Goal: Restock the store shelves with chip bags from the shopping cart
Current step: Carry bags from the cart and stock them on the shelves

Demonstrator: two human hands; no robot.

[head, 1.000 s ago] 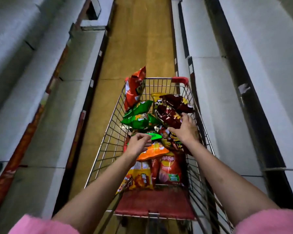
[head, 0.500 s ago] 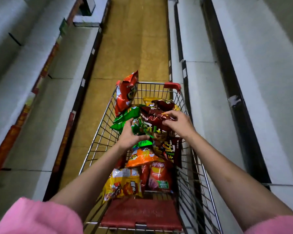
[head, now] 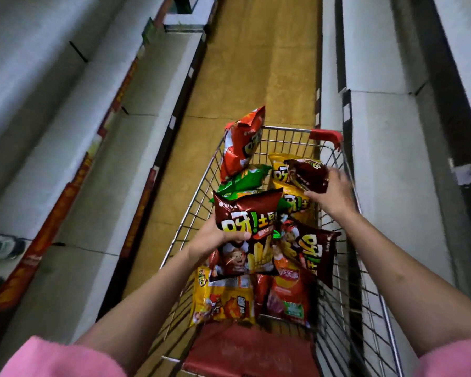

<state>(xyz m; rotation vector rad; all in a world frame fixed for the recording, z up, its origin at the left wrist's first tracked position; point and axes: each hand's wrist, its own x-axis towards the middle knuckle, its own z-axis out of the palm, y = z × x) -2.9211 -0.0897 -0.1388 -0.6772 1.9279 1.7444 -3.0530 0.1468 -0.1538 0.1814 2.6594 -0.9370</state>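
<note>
Two hands, left (head: 215,238) and right (head: 333,195), each grip one dark-red bag.

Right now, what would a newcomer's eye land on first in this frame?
The wire shopping cart in the middle of the aisle, heaped with bright chip bags. The left hand holds a dark red chip bag up above the pile, while the right hand has its grip on a second dark red bag near the cart's far end. A red-orange bag stands up at the far left corner, between bare grey shelves on both sides.
</note>
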